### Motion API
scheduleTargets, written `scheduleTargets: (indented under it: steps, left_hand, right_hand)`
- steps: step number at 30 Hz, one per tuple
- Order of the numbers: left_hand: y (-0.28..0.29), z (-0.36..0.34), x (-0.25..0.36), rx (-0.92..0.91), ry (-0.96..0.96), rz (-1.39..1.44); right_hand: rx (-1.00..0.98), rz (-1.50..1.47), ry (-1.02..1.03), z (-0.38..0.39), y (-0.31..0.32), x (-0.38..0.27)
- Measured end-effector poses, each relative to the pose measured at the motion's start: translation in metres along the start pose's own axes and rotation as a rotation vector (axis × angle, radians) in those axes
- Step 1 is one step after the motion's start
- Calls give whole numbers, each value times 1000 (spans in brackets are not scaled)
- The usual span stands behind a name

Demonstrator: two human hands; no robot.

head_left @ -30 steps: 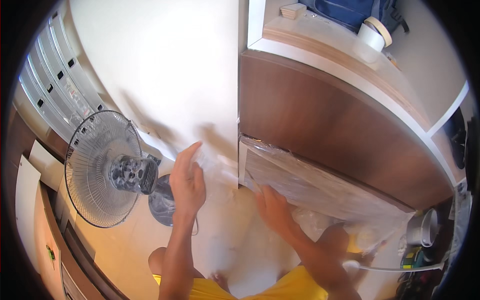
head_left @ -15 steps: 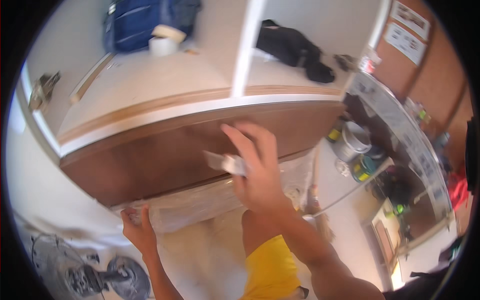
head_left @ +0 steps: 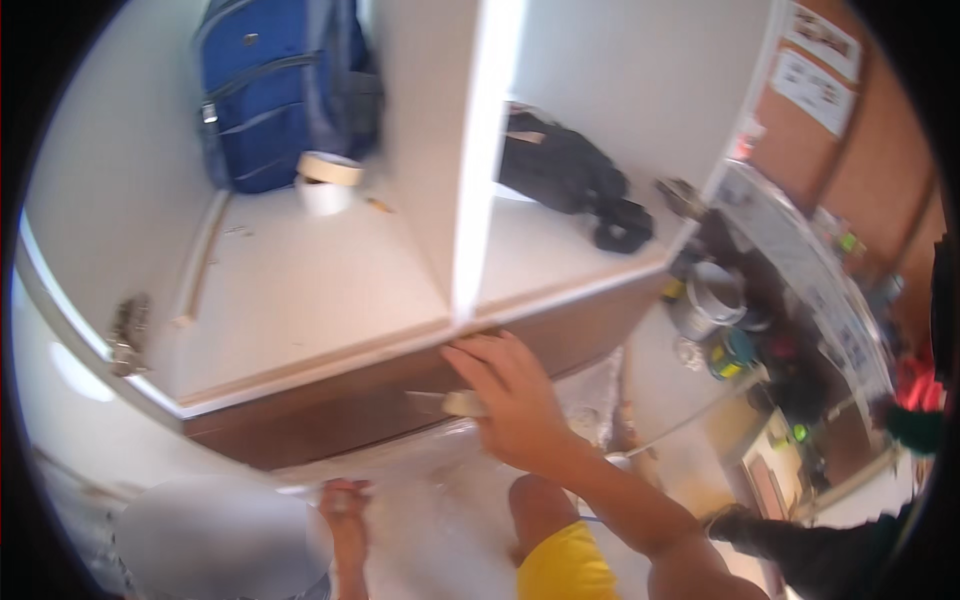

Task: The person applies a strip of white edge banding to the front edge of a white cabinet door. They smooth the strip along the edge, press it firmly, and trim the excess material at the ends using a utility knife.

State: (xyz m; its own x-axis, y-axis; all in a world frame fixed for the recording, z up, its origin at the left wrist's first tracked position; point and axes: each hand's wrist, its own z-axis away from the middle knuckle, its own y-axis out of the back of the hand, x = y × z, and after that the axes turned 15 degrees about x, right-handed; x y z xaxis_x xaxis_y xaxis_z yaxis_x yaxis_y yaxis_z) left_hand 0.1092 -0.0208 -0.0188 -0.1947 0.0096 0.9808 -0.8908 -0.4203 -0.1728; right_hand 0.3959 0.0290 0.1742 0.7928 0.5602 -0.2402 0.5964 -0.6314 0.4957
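Note:
My right hand [head_left: 520, 400] is at the front edge of the cabinet [head_left: 330, 350], below the white upright divider [head_left: 485, 170]. Its upper fingers reach the brown front board [head_left: 590, 330] near the top edge. Between the lower fingers and palm sits a scraper [head_left: 462, 404] with a pale handle, its thin blade pointing left. Lower down, my left hand [head_left: 345, 505] is curled near the clear plastic sheet [head_left: 430, 470]; what it holds, if anything, cannot be made out. Beside it is a large, blurred, pale rounded shape [head_left: 215, 540].
Inside the cabinet are a blue backpack [head_left: 265, 100], a tape roll [head_left: 330, 168] on a white container, and a black bag [head_left: 570, 165]. Metal hinges [head_left: 130, 335] stick out at the sides. To the right are buckets [head_left: 710, 300] and a dark-clothed leg [head_left: 800, 550].
My right hand has come to the board's top edge with the scraper. My left hand has shifted right and down. A pale rounded shape now covers the fan, and the view has tilted upward.

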Motion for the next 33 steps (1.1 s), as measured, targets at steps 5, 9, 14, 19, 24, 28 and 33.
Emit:
scheduleTargets:
  steps: [5, 9, 14, 19, 24, 28, 33]
  left_hand:
    - [-17, 64, 62, 95, 228, 57]
    - [-65, 111, 98, 375, 618, 414]
    - [-31, 195, 149, 345, 980, 534]
    - [-1, 225, 272, -18, 974, 515]
    - [21, 263, 328, -118, 632, 89]
    - [68, 303, 315, -52, 379, -257]
    - [125, 295, 267, 534, 757, -325]
  right_hand:
    - [-318, -390, -603, 35, 30, -69]
    - [-583, -363, -734, 73, 72, -168]
    - [-688, -321, -787, 64, 112, -204]
    - [-748, -472, -971, -15, 150, -228]
    - [-741, -299, -818, -18, 166, -256]
    - [-827, -309, -789, -25, 203, -267]
    - [-1011, -44, -907, -14, 303, -177]
